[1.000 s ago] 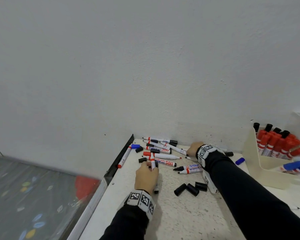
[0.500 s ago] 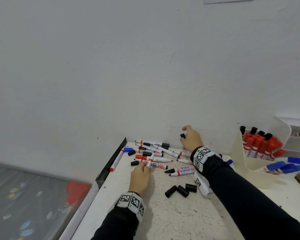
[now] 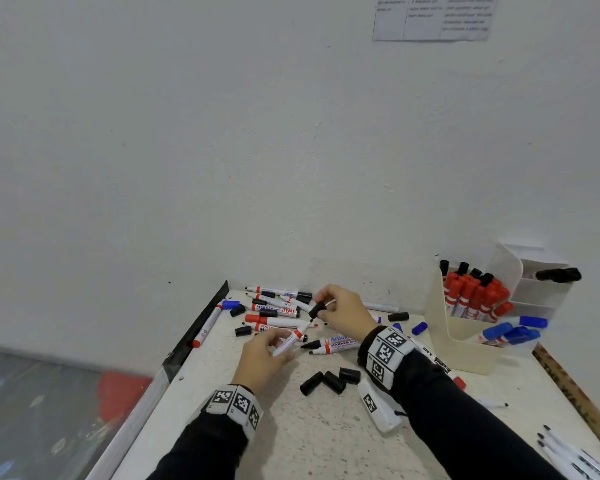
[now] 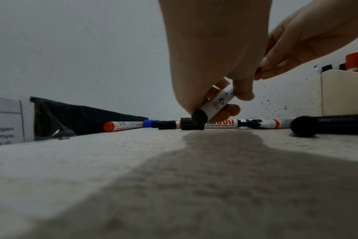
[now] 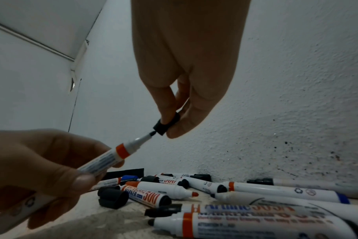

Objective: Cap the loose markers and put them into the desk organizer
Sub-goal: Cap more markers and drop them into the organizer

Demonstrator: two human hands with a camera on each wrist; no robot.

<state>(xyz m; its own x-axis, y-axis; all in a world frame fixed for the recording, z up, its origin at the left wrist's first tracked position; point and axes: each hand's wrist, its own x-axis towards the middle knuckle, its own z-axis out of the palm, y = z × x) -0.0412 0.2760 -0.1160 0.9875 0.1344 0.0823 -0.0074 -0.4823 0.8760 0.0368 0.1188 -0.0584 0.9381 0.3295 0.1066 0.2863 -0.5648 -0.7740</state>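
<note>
The left hand (image 3: 262,355) is gripping a white marker (image 5: 104,159) with an orange collar, its black tip bare. The right hand (image 3: 343,313) is pinching a black cap (image 5: 166,123) just at that tip, above the table (image 3: 291,427). Loose markers (image 3: 278,311) are lying beyond; the desk organizer (image 3: 465,344) is standing far right, holding capped red and blue markers.

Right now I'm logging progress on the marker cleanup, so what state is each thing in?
left hand: grips the held marker.
held marker: uncapped, tip at the cap's mouth.
right hand: pinches the black cap.
black cap: not yet pushed on.
desk organizer: upright, holds capped red and blue markers.
three black caps: loose on the desk.
</note>
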